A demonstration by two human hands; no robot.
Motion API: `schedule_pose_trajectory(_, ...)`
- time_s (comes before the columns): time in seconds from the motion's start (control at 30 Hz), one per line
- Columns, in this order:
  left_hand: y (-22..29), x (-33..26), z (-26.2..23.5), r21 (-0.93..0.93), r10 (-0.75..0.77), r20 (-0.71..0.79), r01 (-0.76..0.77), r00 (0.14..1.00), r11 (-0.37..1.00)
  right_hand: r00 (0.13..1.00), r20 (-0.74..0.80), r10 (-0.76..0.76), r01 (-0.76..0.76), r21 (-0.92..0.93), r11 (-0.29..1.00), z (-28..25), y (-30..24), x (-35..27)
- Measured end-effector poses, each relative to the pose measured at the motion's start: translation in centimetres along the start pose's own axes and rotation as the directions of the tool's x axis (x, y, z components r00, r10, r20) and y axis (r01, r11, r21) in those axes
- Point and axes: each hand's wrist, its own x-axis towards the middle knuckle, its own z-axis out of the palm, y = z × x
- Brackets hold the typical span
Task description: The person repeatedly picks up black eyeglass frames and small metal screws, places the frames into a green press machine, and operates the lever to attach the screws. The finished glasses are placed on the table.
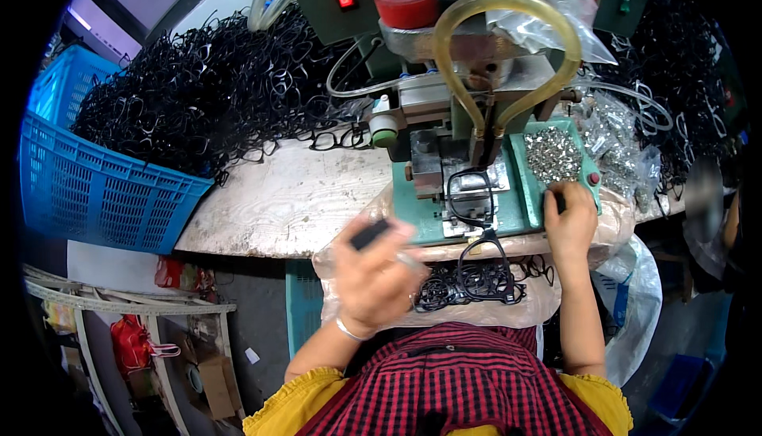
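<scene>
My left hand (371, 273) is blurred in front of the bench edge and closed on a small dark piece that sticks out above the fingers. My right hand (570, 218) rests at the corner of a green tray (529, 186) filled with small silver metal parts (553, 153), pinching a small dark item. Between the hands a black eyeglass frame (468, 190) sits on the green press machine (432, 218), under its head. A second black frame (484, 265) hangs down from the machine's front edge. Several finished black frames (452, 287) lie in my lap.
A blue plastic basket (95, 194) heaped with black frames (198, 87) stands at the left on the worn white bench (286, 198). Yellowish hoses (508, 7) loop over the machine. Clear bags of metal parts (615, 138) and more black frames (683, 79) lie right.
</scene>
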Motion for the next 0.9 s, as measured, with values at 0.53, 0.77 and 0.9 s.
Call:
schedule_pose_trajectory(0.53, -20.1, -6.0, 7.3, 0.387, -0.546, 0.171, 0.454, 0.820, 0.803, 0.975, -0.199, 0.100, -0.062, 0.189, 0.980, -0.7, 2.3, -0.8)
schedule_pose_trajectory(0.77, -16.8, -4.5, 4.9, -0.285, -0.672, -0.019, 0.640, 0.740, 0.713, 0.987, 0.001, 0.159, -0.145, 0.415, 0.898, -4.5, -0.4, -1.0)
schedule_pose_trajectory(0.9, -15.8, -2.3, 5.2, -0.417, -0.845, 0.119, 0.799, 0.521, 0.434, 0.997, 0.004, -0.078, 0.059, 0.621, 0.782, -2.9, -6.4, 3.9)
